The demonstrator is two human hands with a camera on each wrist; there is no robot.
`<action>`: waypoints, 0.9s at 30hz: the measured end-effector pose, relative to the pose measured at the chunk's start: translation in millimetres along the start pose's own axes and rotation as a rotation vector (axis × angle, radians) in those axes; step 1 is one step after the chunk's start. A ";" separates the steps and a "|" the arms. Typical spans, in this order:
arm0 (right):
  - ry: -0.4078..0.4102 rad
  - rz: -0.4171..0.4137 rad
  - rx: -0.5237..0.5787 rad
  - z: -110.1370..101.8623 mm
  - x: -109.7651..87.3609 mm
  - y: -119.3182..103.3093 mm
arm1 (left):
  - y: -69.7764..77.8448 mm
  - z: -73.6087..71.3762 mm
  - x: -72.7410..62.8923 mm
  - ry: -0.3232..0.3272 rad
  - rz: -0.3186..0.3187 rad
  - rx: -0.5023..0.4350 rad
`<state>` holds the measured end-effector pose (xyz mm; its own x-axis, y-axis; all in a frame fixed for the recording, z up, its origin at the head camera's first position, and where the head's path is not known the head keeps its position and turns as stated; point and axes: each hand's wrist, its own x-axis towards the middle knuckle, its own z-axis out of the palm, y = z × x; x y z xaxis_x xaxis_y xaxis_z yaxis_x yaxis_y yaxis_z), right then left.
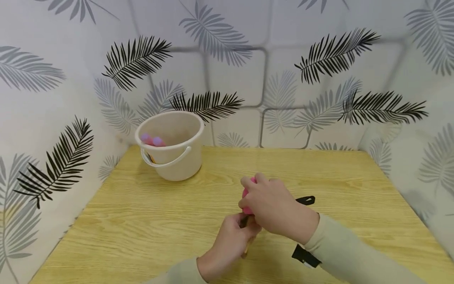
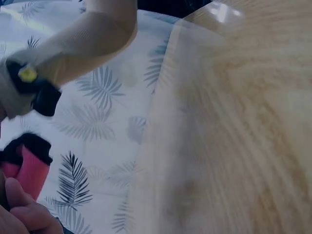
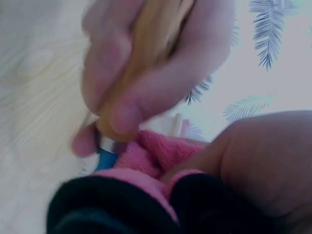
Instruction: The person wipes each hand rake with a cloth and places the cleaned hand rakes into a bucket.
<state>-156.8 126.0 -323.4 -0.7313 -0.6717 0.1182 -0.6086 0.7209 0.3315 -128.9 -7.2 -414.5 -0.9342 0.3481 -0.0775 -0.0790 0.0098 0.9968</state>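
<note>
Over the middle of the table, my left hand (image 1: 230, 238) grips a wooden handle (image 3: 141, 68). Beyond that handle's end, the right wrist view shows a short pale collar and a blue part (image 3: 106, 160). Just above, my right hand (image 1: 271, 201) curls its fingers round a pink terry cloth (image 3: 146, 151), which lies against dark material. Both hands are close together, and the cloth partly covers whatever they work on. A black handle end with a hole (image 1: 306, 200) sticks out behind the right hand; where it leads is hidden.
At the table's back left stands a cream bucket (image 1: 179, 165) with its handle hanging in front. Pink things with purple ends (image 1: 157, 141) show inside it. Leaf-patterned walls (image 1: 234, 130) rise behind and beside the wooden table (image 1: 159, 213).
</note>
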 end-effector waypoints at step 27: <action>0.421 0.238 0.274 38.6 -31.6 -9.5 | 14.7 -10.6 -4.0 0.102 -0.060 -0.157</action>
<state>-139.9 147.0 -366.4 -0.7064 -0.4550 0.5422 -0.5407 0.8412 0.0015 -130.0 -18.4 -399.8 -0.9560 0.2544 -0.1461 -0.1814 -0.1214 0.9759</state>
